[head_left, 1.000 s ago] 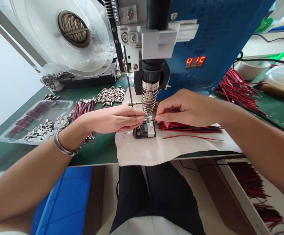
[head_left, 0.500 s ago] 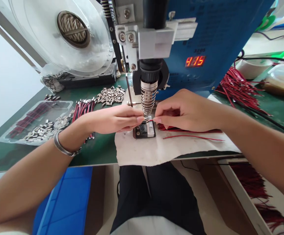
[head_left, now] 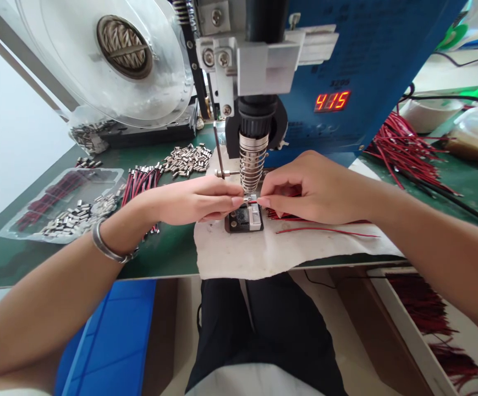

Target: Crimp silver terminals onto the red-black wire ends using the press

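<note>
Soft, bright light leaves pale glare on the reel (head_left: pixel 113 63).

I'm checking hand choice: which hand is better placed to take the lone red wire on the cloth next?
Probably the right hand, once free: it is nearer that wire; the left hand is across the black fixture from it.

I read 415 in glowing red digits on the small display (head_left: pixel 332 102) of the blue machine (head_left: pixel 371 71). Just above, dark print (head_left: pixel 340 83) looks to me like 3205, though blurred; the rest is too faint to read.
</note>
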{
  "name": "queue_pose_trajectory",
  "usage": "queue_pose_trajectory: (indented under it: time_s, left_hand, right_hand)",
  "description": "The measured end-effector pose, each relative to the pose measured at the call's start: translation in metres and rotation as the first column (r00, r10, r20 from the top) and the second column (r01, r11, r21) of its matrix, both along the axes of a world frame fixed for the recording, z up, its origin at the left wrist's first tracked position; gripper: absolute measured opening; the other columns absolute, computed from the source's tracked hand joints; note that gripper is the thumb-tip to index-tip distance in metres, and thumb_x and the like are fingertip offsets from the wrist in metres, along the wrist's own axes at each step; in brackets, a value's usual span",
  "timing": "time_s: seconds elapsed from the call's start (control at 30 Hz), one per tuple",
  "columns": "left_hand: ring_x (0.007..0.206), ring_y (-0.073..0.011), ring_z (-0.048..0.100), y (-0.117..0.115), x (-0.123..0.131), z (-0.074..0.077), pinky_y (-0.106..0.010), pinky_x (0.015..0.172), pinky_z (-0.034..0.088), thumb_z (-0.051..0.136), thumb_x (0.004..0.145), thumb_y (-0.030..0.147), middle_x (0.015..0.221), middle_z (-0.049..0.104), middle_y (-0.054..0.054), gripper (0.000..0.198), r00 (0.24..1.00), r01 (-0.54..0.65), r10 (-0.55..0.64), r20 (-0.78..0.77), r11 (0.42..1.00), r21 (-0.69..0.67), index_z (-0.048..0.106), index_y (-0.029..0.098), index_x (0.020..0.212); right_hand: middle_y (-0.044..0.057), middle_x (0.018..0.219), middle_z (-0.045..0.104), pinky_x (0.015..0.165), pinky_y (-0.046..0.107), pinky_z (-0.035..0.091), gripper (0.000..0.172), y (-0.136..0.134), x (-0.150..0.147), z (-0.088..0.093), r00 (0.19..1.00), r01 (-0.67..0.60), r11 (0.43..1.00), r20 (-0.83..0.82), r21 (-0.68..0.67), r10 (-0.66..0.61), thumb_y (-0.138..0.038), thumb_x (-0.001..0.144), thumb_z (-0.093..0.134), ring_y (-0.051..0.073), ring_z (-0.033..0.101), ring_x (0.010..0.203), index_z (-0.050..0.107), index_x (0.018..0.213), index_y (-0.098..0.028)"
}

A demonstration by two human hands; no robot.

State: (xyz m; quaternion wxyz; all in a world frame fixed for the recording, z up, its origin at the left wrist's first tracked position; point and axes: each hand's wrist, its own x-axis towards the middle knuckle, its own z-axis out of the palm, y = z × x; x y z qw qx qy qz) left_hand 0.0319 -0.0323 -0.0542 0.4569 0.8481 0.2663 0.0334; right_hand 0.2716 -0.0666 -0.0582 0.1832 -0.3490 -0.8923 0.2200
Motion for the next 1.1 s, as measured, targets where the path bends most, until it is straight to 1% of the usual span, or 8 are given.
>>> queue_pose_trajectory:
  time_s: [0.2,0.4,0.9,1.1]
  left_hand:
    - [0.054,-0.0122,0.039,0.0011,-0.0028,-0.0019,-0.026,0.052,0.035,0.049,0.102,0.034,0.059,0.04,0.002,0.035,0.999,0.019,-0.019,0.025,1.0,0.016,0.039,0.022,0.071]
    - [0.052,-0.0105,0.038,0.0013,-0.0029,-0.0021,-0.026,0.054,0.035,0.045,0.106,0.032,0.057,0.041,0.003,0.038,0.999,0.034,-0.034,0.021,0.999,0.002,0.038,0.021,0.069]
    - [0.05,-0.0097,0.037,0.0,-0.0023,-0.0049,-0.026,0.051,0.031,0.052,0.102,0.037,0.056,0.036,0.005,0.04,0.997,0.005,0.002,0.073,0.995,-0.096,0.035,0.023,0.068]
    - [0.05,-0.0097,0.036,-0.0008,-0.0026,-0.005,-0.025,0.05,0.032,0.053,0.102,0.038,0.055,0.036,0.005,0.042,0.998,-0.012,0.018,0.063,0.996,-0.092,0.036,0.022,0.068]
  right_hand:
    - [-0.001,0.068,0.07,0.063,0.031,0.036,0.028,-0.0001,0.0002,-0.0001,1.0,0.003,1.0,-0.006,-0.004,-0.003,-0.032,0.095,0.06,0.013,0.058,0.061,0.067,0.071,-0.02]
    - [-0.001,0.067,0.069,0.064,0.032,0.035,0.028,0.0,0.0004,-0.0014,1.0,0.002,1.0,-0.007,0.009,-0.002,-0.032,0.095,0.06,0.013,0.057,0.061,0.067,0.071,-0.02]
    - [-0.002,0.064,0.07,0.062,0.032,0.035,0.028,0.0008,0.0022,-0.0041,1.0,0.006,1.0,-0.023,0.02,-0.005,-0.033,0.096,0.06,0.013,0.059,0.059,0.067,0.072,-0.02]
    - [-0.002,0.064,0.071,0.062,0.032,0.036,0.029,0.0008,0.0024,-0.0044,0.999,0.02,1.0,-0.037,-0.005,-0.02,-0.034,0.097,0.06,0.014,0.058,0.057,0.067,0.072,-0.021]
